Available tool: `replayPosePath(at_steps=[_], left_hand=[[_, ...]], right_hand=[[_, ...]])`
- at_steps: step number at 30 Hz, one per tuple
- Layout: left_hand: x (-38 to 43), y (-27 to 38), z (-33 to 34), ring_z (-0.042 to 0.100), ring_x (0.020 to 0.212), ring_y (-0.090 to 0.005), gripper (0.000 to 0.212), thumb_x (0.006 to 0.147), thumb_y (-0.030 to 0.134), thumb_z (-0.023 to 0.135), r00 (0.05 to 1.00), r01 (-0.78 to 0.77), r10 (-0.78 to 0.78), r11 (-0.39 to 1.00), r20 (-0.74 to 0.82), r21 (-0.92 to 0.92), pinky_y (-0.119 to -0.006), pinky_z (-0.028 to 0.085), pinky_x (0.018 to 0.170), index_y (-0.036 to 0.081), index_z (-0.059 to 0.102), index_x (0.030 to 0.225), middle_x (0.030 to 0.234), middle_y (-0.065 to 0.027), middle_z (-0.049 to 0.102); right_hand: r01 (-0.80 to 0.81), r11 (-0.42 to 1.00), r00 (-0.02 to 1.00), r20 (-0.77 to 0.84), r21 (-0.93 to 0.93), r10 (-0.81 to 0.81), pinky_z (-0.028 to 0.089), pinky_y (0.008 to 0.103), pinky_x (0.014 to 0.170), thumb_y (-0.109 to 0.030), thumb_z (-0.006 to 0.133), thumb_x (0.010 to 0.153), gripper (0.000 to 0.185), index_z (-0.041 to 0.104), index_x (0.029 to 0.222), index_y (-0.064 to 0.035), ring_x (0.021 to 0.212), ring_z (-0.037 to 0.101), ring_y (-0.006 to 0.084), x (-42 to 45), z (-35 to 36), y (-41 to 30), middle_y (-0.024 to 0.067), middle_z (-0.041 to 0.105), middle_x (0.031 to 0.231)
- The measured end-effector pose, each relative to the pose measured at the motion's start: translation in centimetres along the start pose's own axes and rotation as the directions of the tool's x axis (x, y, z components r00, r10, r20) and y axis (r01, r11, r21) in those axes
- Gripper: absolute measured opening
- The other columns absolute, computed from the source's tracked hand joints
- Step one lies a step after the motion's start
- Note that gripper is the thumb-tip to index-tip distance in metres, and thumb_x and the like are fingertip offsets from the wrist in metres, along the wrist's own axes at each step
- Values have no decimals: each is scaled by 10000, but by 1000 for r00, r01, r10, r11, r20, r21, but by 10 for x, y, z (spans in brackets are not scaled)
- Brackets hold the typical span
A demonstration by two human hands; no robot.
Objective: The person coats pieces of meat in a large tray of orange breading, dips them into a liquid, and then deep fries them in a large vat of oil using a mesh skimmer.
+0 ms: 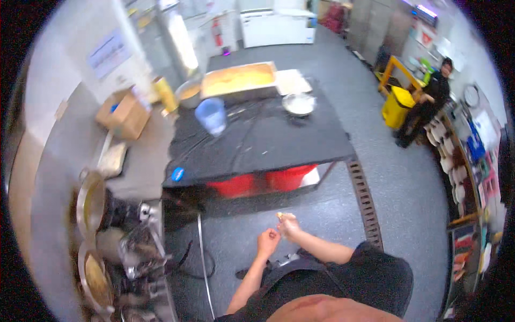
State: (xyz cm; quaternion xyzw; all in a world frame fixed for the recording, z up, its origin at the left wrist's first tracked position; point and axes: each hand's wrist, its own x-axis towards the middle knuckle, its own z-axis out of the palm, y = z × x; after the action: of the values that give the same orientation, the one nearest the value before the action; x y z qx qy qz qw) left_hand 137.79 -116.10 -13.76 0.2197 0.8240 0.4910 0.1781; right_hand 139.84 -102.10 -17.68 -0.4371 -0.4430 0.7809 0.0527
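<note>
My left hand (268, 242) is raised in front of my body with its fingers curled; whether it holds anything is too blurred to tell. Just right of it, my right hand (289, 226) has a small yellowish piece (279, 216) at its fingertips. Beyond both hands stands a table with a black cover (257, 139). On it are a blue plastic container (211, 114), a round blue lid-like item (177, 174), a white bowl (299, 104), a large tray of yellow food (239, 79), a white tray (293, 81) and a metal pot (189, 94).
Large pans (91, 205) and a second pan (95, 277) sit on the stove at left, past a cardboard box (124, 114). Red containers (285, 178) are under the table. A floor drain grate (364, 201) runs at right. A person (434, 92) stands by a yellow bin (397, 105).
</note>
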Motion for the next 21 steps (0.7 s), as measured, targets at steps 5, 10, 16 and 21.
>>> replayPosePath(at_steps=[5,10,16,21], left_hand=[[96,84,171,628,587,-188,224,750,236,704,888,-149,120,988,443,33,-341,478,557,20,651,716,649,-115,658],[160,195,367,630,599,-203,215,717,223,708,704,-341,276,940,655,-29,-358,481,566,20,645,694,663,-131,654],[231,276,538,628,604,-202,204,699,206,710,524,-441,439,873,730,-208,-363,481,563,18,635,676,665,-137,650],[310,318,654,648,620,-236,195,675,211,714,519,-486,492,843,699,-232,-367,498,583,28,649,666,670,-134,657]], right_hand=[[383,908,869,-399,167,-293,435,309,533,-88,558,830,130,551,701,-72,661,537,108,31,-176,-60,21,523,704],[548,835,623,-639,-55,-450,447,276,591,46,527,798,109,533,759,-55,710,543,114,44,-345,-142,20,520,729],[713,618,549,-812,332,-197,471,257,654,48,550,835,79,540,862,-26,742,542,123,87,-480,-233,16,525,819],[671,643,643,-721,369,-257,467,246,683,26,541,846,91,557,897,-48,756,549,126,145,-574,-313,3,527,834]])
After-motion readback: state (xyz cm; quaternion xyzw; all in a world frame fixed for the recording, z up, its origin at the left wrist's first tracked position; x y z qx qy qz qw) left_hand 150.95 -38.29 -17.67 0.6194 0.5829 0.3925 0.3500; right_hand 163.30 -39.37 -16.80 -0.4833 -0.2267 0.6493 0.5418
